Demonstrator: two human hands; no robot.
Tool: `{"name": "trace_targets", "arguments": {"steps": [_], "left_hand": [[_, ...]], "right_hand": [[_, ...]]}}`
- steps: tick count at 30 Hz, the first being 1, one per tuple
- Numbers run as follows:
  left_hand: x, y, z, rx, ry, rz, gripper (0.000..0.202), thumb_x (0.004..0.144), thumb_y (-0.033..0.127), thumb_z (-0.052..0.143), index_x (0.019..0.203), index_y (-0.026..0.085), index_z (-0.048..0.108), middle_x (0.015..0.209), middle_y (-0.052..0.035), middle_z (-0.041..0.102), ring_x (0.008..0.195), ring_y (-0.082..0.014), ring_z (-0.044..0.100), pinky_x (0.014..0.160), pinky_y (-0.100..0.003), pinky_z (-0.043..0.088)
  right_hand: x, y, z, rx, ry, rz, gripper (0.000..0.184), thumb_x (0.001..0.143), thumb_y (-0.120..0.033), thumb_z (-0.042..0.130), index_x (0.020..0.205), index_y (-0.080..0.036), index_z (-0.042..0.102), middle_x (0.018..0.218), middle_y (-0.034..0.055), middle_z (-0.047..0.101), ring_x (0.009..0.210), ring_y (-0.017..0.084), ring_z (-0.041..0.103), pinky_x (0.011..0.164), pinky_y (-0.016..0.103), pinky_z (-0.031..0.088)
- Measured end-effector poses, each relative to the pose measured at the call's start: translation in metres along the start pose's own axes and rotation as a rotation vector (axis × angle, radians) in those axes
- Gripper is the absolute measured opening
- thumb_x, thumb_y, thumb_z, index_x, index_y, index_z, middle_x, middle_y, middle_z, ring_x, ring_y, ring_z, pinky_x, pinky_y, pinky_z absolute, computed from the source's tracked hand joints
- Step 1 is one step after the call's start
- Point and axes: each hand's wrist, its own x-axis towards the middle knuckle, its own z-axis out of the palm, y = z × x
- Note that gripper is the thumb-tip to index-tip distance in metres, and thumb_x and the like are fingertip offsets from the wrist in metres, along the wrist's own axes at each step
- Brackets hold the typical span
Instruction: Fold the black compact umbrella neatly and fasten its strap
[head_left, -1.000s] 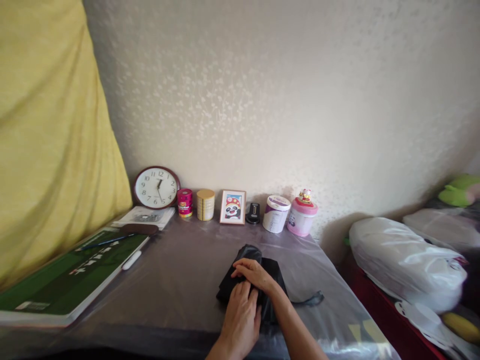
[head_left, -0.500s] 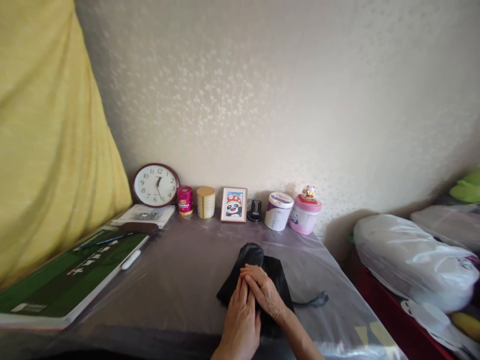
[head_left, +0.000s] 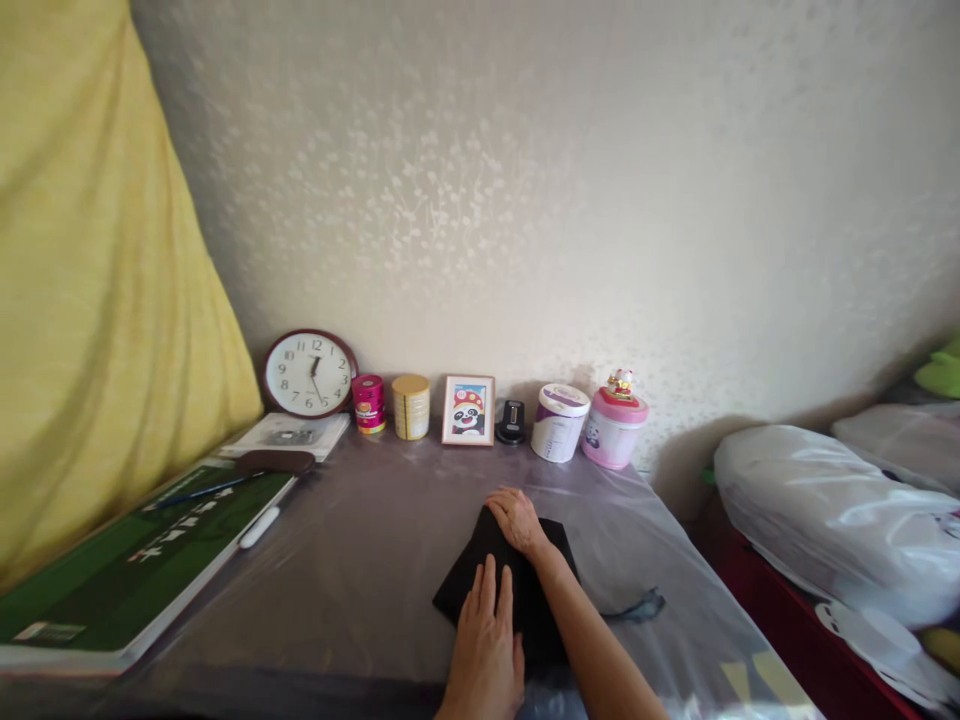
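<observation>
Left hand [head_left: 486, 640], fingers extended, lies on flat black fabric [head_left: 530, 592] | right hand [head_left: 516, 520] curls over its far edge, grip unclear | smoothing, apparently; next calls for light, even pressure

Grey plastic-covered table [head_left: 345, 570] under black fabric [head_left: 531, 600], green book [head_left: 127, 575], framed picture [head_left: 468, 411] and four canisters [head_left: 560, 424].

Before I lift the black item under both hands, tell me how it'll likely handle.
The black item seems likely to flop, since it looks like soft, matte fabric. It probably won't roll, given its flat, angular outline beneath the left hand and right hand. The thin strip beside it might trail along; whether they join is hidden.
</observation>
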Motion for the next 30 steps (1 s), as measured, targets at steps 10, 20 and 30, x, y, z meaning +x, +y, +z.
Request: {"name": "trace_targets", "arguments": {"steps": [10, 20, 30], "left_hand": [[0.001, 0.014, -0.023, 0.036, -0.084, -0.023, 0.062, 0.08, 0.024, 0.037, 0.139, 0.015, 0.017, 0.148, -0.0117, 0.01, 0.135, -0.0246, 0.014, 0.108, -0.04, 0.024], [0.002, 0.022, -0.052, 0.054, -0.208, -0.038, 0.065, 0.081, 0.03, 0.037, 0.139, 0.01, 0.014, 0.147, -0.0148, 0.006, 0.135, -0.0257, 0.01, 0.108, -0.039, 0.021], [0.0, 0.021, -0.058, 0.027, -0.284, -0.096, 0.095, 0.059, 0.01, 0.052, 0.139, 0.011, 0.0, 0.148, -0.0093, -0.006, 0.136, -0.021, 0.003, 0.11, -0.03, 0.016]], "right_hand": [[-0.037, 0.046, -0.047, -0.001, 0.298, 0.397, 0.035, 0.082, -0.031, 0.037, 0.103, -0.014, 0.06, 0.107, 0.0133, 0.064, 0.101, 0.023, 0.058, 0.088, 0.033, 0.041], [-0.118, 0.039, -0.066, 0.195, 0.164, 0.544, 0.046, 0.077, -0.054, 0.037, 0.08, -0.018, 0.066, 0.069, 0.0041, 0.068, 0.067, 0.02, 0.064, 0.058, 0.027, 0.045], [-0.116, 0.022, -0.057, 0.4, 0.211, 0.502, 0.044, 0.067, -0.056, 0.052, 0.075, -0.016, 0.068, 0.063, 0.0036, 0.066, 0.067, 0.023, 0.061, 0.057, 0.029, 0.046]]}}
